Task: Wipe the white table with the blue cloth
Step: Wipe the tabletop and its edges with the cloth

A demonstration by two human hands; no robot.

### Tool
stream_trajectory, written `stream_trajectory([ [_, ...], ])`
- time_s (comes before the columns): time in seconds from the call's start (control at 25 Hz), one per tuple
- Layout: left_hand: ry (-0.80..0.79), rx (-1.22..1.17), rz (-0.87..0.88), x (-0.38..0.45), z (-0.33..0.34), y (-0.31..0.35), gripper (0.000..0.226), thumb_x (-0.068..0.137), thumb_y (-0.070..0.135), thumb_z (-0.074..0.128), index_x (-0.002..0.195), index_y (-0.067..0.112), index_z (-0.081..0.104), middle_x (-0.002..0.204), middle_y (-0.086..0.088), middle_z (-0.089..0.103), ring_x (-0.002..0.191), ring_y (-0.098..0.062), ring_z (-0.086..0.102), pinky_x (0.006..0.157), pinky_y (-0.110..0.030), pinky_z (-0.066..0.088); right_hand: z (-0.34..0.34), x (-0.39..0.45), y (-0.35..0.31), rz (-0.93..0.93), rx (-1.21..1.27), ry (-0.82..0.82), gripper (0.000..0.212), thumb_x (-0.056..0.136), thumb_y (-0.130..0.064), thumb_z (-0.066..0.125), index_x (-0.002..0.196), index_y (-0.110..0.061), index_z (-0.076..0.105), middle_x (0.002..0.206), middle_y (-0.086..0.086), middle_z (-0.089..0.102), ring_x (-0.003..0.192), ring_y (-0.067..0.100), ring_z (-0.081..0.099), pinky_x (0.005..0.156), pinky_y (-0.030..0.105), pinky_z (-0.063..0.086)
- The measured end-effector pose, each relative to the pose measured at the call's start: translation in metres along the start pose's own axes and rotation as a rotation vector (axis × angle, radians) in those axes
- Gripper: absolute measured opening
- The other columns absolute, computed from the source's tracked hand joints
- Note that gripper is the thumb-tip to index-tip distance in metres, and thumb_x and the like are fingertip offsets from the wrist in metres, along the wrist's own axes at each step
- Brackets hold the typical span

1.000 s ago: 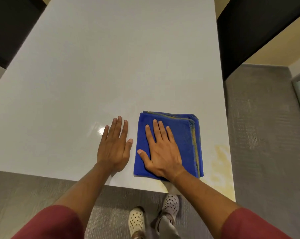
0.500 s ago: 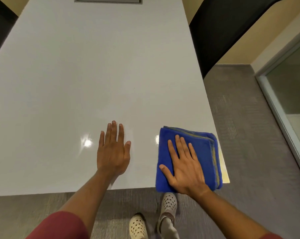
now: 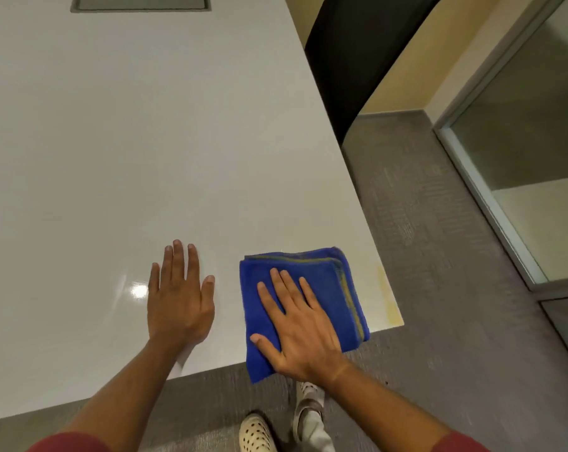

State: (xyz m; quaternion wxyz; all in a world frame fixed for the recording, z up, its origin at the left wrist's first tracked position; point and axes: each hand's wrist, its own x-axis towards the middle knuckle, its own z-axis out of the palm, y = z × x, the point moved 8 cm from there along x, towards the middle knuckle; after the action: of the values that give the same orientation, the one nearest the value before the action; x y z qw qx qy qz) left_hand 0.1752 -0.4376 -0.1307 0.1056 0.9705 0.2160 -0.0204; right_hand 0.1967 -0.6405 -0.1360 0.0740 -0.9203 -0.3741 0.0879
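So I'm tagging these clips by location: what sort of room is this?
Probably an office meeting room: a long white table with a recessed panel, grey carpet, and a glass partition.

left hand (image 3: 178, 305) flat, fingers spread | right hand (image 3: 300, 334) flat, pressing down

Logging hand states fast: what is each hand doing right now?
Left hand: open, flat on the table, holding nothing.
Right hand: open, palm pressed flat on the cloth, not gripping it.
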Motion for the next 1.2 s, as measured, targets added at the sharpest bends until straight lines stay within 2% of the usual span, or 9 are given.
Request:
stream_trajectory([
  [0.16, -0.016, 0.003, -0.011, 0.0, 0.0, 0.0, 0.07, 0.096, 0.048, 0.011, 0.156, 0.014, 0.0, 0.166, -0.009, -0.005, 0.153, -0.021, -0.009, 0.124, -0.044, 0.0, -0.016, -0.019, 0.078, 0.148, -0.059, 0.025, 0.08, 0.095, -0.068, 0.023, 0.158, -0.021, 0.008, 0.166, 0.01, 0.003, 0.153, 0.022, -0.002, 0.123, 0.048, 0.007],
  [0.32, -0.016, -0.002, -0.02, 0.0, -0.002, 0.0, 0.07, 0.096, 0.048, 0.012, 0.156, 0.014, 0.001, 0.166, -0.009, -0.004, 0.153, -0.02, -0.008, 0.124, -0.044, 0.0, -0.028, -0.016, 0.128, 0.279, -0.07, 0.031, 0.082, 0.094, -0.068, 0.019, 0.158, -0.017, 0.008, 0.166, 0.012, 0.003, 0.153, 0.024, -0.004, 0.124, 0.048, 0.005],
  [0.52, 0.004, 0.009, -0.025, 0.001, 0.001, 0.0, 0.07, 0.096, 0.048, 0.013, 0.157, 0.014, 0.003, 0.166, -0.009, -0.002, 0.153, -0.02, -0.007, 0.124, -0.043, 0.0, -0.039, 0.018, 0.18, 0.453, 0.123, 0.07, 0.084, 0.096, -0.063, 0.027, 0.157, -0.011, 0.002, 0.164, 0.019, -0.001, 0.152, 0.034, -0.001, 0.123, 0.052, 0.012],
  [0.68, 0.015, 0.02, -0.018, 0.002, 0.002, -0.001, 0.069, 0.097, 0.046, 0.015, 0.157, 0.013, 0.005, 0.166, -0.011, 0.001, 0.153, -0.022, -0.004, 0.124, -0.043, 0.0, -0.043, 0.037, 0.173, 0.474, 0.021, 0.075, 0.085, 0.097, -0.062, 0.025, 0.156, -0.004, 0.005, 0.163, 0.024, 0.002, 0.152, 0.037, 0.002, 0.123, 0.051, 0.013],
  [0.92, -0.011, 0.019, -0.015, 0.0, -0.002, 0.001, 0.07, 0.096, 0.048, 0.012, 0.156, 0.013, 0.001, 0.166, -0.01, -0.003, 0.153, -0.02, -0.007, 0.124, -0.043, 0.001, -0.027, -0.014, 0.121, 0.132, -0.046, 0.009, 0.087, 0.095, -0.07, 0.022, 0.157, -0.012, 0.008, 0.166, 0.013, 0.0, 0.153, 0.025, -0.003, 0.124, 0.048, 0.01],
  [1.0, -0.015, 0.012, -0.019, 0.0, -0.001, 0.0, 0.07, 0.096, 0.048, 0.012, 0.156, 0.013, 0.001, 0.166, -0.009, -0.003, 0.152, -0.02, -0.008, 0.124, -0.044, 0.001, -0.026, -0.03, 0.139, 0.185, -0.009, 0.01, 0.088, 0.094, -0.071, 0.022, 0.158, -0.013, 0.004, 0.166, 0.012, -0.004, 0.153, 0.024, -0.006, 0.125, 0.047, 0.006],
  [1.08, -0.004, 0.007, -0.023, 0.001, -0.001, 0.0, 0.07, 0.097, 0.047, 0.013, 0.156, 0.012, 0.003, 0.165, -0.01, -0.002, 0.153, -0.021, -0.006, 0.124, -0.044, 0.002, -0.03, -0.026, 0.164, 0.332, 0.049, 0.026, 0.09, 0.093, -0.071, 0.021, 0.157, -0.012, -0.001, 0.165, 0.015, -0.006, 0.153, 0.029, -0.008, 0.124, 0.047, 0.004],
  [1.2, 0.012, 0.019, -0.029, 0.001, -0.001, 0.001, 0.069, 0.097, 0.046, 0.015, 0.156, 0.012, 0.006, 0.165, -0.012, 0.002, 0.153, -0.022, -0.003, 0.124, -0.044, 0.003, -0.039, 0.011, 0.178, 0.463, 0.027, 0.062, 0.09, 0.095, -0.067, 0.019, 0.156, -0.005, 0.001, 0.163, 0.024, 0.0, 0.152, 0.035, -0.004, 0.124, 0.051, 0.006],
])
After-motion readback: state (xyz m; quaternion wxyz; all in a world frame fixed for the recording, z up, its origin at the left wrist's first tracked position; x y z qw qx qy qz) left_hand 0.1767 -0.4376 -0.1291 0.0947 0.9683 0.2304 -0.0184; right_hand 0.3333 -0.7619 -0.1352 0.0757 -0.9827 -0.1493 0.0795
